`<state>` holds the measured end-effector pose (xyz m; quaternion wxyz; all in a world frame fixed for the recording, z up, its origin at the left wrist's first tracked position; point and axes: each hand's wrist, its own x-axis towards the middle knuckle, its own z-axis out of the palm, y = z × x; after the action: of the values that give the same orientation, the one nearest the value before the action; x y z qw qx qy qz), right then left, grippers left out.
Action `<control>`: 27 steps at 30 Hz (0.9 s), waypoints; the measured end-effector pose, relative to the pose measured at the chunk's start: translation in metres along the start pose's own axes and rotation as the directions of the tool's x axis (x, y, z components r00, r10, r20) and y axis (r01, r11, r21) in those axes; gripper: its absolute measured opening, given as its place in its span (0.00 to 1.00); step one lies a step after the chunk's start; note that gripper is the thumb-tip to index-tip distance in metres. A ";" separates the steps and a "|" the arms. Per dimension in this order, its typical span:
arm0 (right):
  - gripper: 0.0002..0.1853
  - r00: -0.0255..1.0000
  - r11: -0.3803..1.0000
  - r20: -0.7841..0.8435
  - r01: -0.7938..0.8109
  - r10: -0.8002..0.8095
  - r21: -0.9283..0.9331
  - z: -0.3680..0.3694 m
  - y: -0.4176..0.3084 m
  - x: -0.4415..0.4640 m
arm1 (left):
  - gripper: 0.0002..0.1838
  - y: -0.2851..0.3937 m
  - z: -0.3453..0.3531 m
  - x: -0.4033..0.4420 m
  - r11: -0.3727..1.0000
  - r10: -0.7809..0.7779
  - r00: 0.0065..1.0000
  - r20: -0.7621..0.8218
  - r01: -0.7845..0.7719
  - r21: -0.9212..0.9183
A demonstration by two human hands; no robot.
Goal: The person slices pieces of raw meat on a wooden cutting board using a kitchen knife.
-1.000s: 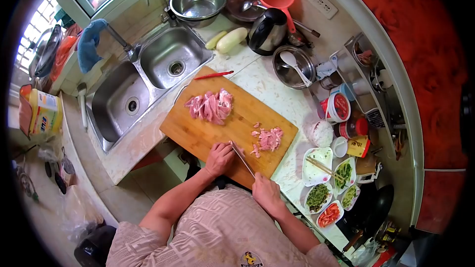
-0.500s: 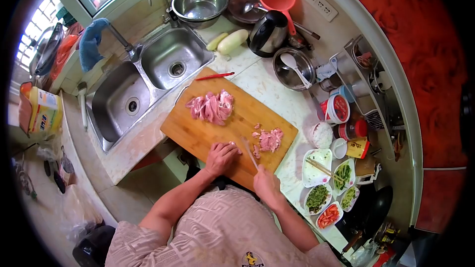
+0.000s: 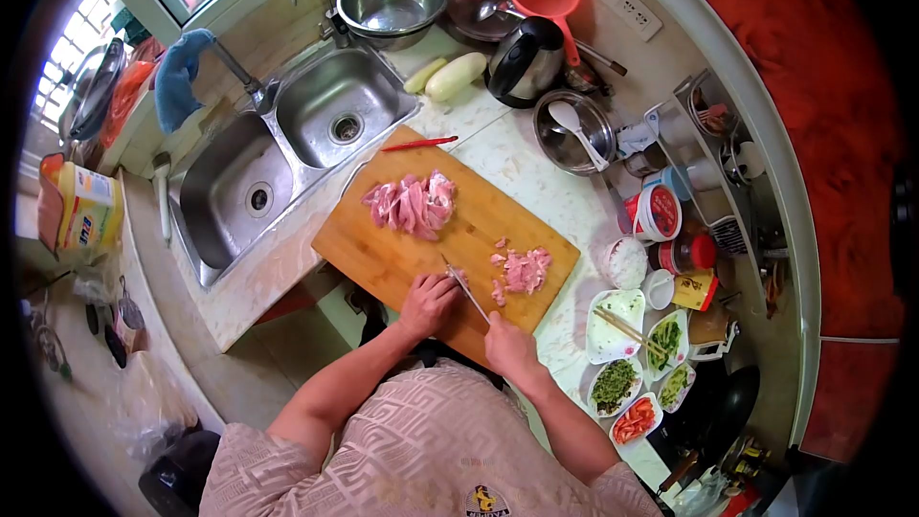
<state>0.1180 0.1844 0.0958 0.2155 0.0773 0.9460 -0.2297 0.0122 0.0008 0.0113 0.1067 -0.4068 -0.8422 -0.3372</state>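
Observation:
My right hand grips the handle of a knife, its blade slanting up and left over the wooden cutting board. My left hand is closed with its fingertips pressed down on a small strip of raw meat, mostly covered by the fingers, right beside the blade. A pile of sliced raw meat lies at the upper left of the board. Finely chopped meat sits to the right of the knife. A red chili pepper rests along the board's far edge.
Left of the board is a double sink. Small dishes with chopped greens and red pieces stand at right, near chopsticks on a white dish. Behind are a kettle, a steel bowl and pale gourds.
The knife blade has swung left and now lies against the meat by my left fingertips. My right hand has shifted slightly left. The piles on the board look the same.

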 end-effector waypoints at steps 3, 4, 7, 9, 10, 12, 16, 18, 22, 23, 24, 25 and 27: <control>0.10 0.976 0.975 -0.046 -0.207 0.211 0.079 -0.011 0.005 -0.006 | 0.16 -0.002 0.001 0.000 1.000 -0.009 0.998 -0.070 0.007 -0.029; 0.11 0.976 0.976 -0.066 -0.202 0.207 0.078 -0.016 0.004 -0.011 | 0.17 0.000 0.000 -0.004 0.999 -0.016 0.996 -0.085 0.012 -0.044; 0.10 0.996 0.996 -0.016 -0.092 0.092 0.011 -0.026 -0.011 -0.025 | 0.17 0.000 0.003 -0.006 0.998 -0.040 0.998 -0.056 0.037 -0.053; 0.09 0.998 0.998 0.028 -0.058 0.058 -0.003 -0.028 -0.013 -0.032 | 0.16 -0.001 0.001 -0.005 0.999 -0.033 0.999 -0.036 0.032 -0.025; 0.08 0.998 0.999 0.034 -0.046 0.047 -0.011 -0.027 -0.012 -0.037 | 0.15 0.000 0.000 -0.004 0.999 -0.034 0.999 -0.025 0.034 -0.010; 0.08 0.998 0.999 0.046 -0.039 0.040 -0.018 -0.025 -0.012 -0.038 | 0.14 -0.002 0.002 -0.005 1.000 -0.024 0.999 -0.021 0.024 0.011; 0.08 0.998 0.999 0.050 -0.028 0.030 -0.027 -0.007 -0.015 -0.011 | 0.13 0.000 0.000 -0.005 0.998 -0.066 0.996 0.059 0.065 0.022; 0.09 1.000 1.000 0.028 -0.006 0.006 -0.016 -0.002 -0.013 0.005 | 0.15 0.001 0.000 -0.002 0.999 -0.038 0.999 0.032 0.038 0.018; 0.10 0.992 0.993 -0.060 -0.104 0.108 0.059 0.000 0.009 0.005 | 0.13 0.001 0.001 -0.001 1.000 -0.017 0.999 -0.030 0.017 -0.013; 0.10 0.984 0.985 -0.078 -0.154 0.160 0.080 0.002 0.013 0.004 | 0.13 -0.001 0.002 -0.001 1.000 -0.017 0.999 -0.050 0.016 -0.016; 0.09 0.979 0.982 -0.101 -0.171 0.179 0.080 -0.007 0.006 -0.003 | 0.13 0.000 0.000 -0.004 1.000 -0.019 0.998 -0.062 0.017 -0.024; 0.09 0.988 0.989 -0.066 -0.137 0.140 0.057 -0.012 0.001 -0.009 | 0.13 0.001 0.000 -0.004 0.999 -0.017 0.997 -0.075 0.014 -0.032; 0.09 0.997 0.997 0.003 -0.071 0.071 0.014 -0.019 -0.006 -0.020 | 0.13 0.001 -0.001 -0.003 1.000 -0.012 0.997 -0.082 0.010 -0.028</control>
<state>0.1270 0.1870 0.1225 0.2244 0.1122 0.9407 -0.2285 0.0153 -0.0015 0.0113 0.1336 -0.3895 -0.8346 -0.3659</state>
